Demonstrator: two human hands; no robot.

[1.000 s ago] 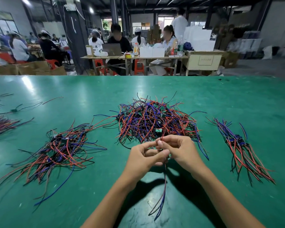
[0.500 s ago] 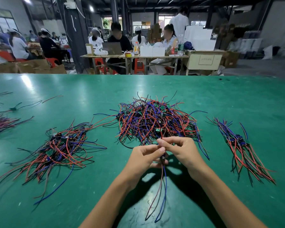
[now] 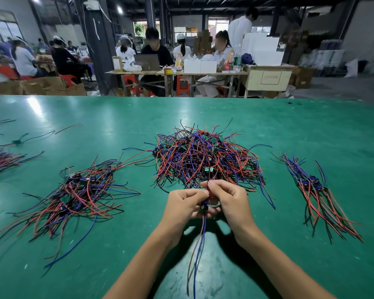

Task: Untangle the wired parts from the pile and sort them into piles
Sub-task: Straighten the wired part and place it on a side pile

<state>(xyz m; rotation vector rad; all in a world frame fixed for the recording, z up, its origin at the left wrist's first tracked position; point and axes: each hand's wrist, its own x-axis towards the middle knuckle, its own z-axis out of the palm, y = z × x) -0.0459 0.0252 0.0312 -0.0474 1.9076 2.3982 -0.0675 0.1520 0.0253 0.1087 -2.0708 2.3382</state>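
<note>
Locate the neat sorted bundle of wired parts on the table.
In the head view, the sorted bundle lies on the green table at the person's right, apart from the central tangled pile.

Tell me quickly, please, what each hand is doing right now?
Left hand: pinching the wired part.
Right hand: pinching the same part's wires near the top.

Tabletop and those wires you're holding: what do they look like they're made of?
Tabletop: likely a green rubber or vinyl mat, semi-glossy, since lamp glare smears across it. Wires, held by the left hand and right hand: probably plastic-insulated, smooth red and blue jackets that bend freely.
</note>
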